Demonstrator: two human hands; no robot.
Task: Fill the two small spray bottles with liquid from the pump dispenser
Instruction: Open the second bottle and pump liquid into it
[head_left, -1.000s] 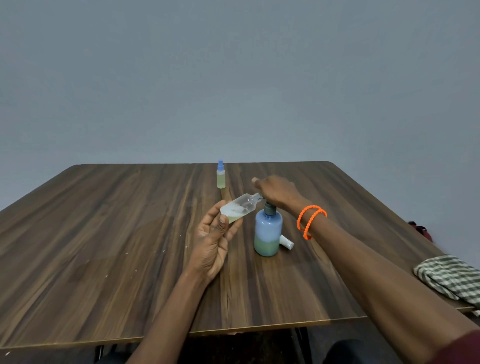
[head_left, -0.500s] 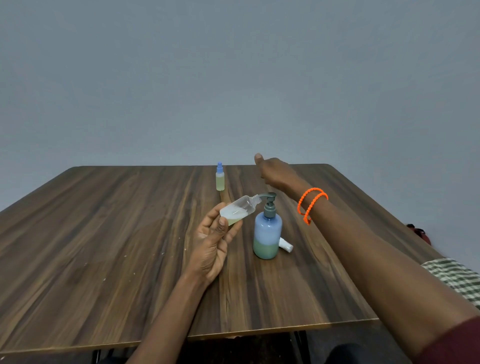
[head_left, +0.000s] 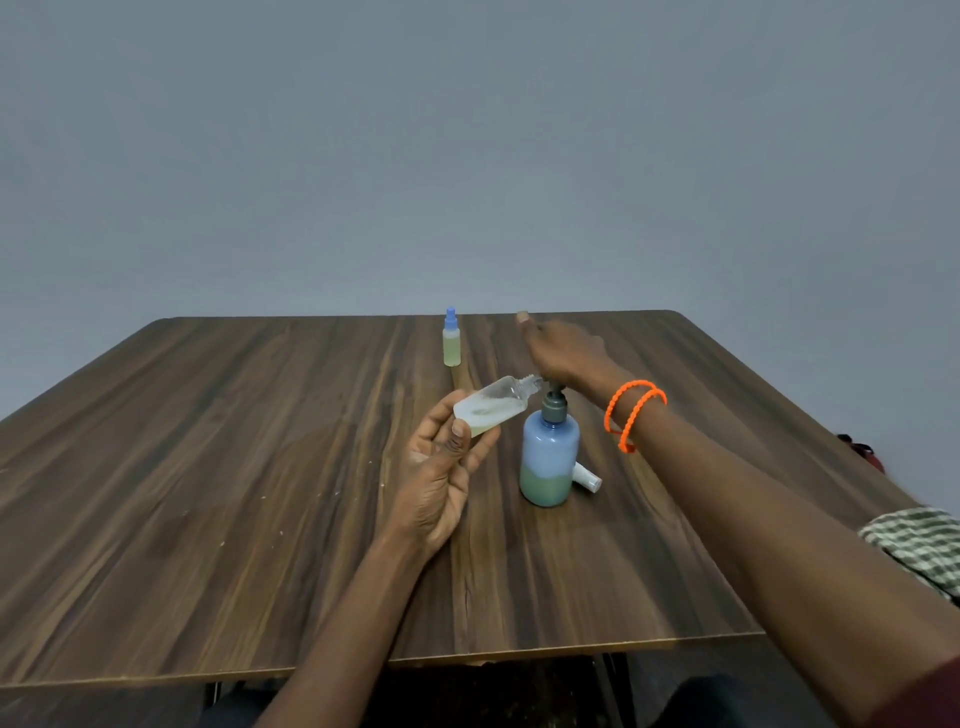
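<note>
Table (head_left: 208, 467) of dark wood grain fills the lower view, its near edge running across the bottom and its far edge meeting a plain grey wall; the whole left half lies bare, with wide room there and toward the far left corner. Near the middle stands the pump dispenser (head_left: 549, 457), blue with greenish liquid in its lower part. The right hand (head_left: 566, 353) lies flat over the pump head, palm down, fingers stretched out and apart, closed on nothing. Two orange bands (head_left: 634, 410) circle that wrist, and the forearm crosses the right side of the table. The left hand (head_left: 441, 467) has its grip clamped on the clear spray bottle (head_left: 493, 408), tilted, its open neck at the dispenser's spout, a little pale liquid inside. Just behind the dispenser's base a white cap (head_left: 587, 477) lies on its side. Well apart, toward the far edge, the second spray bottle (head_left: 451, 343) stands upright, capped in blue and holding yellowish liquid. A checked cloth (head_left: 914, 540) hangs at the right edge.
</note>
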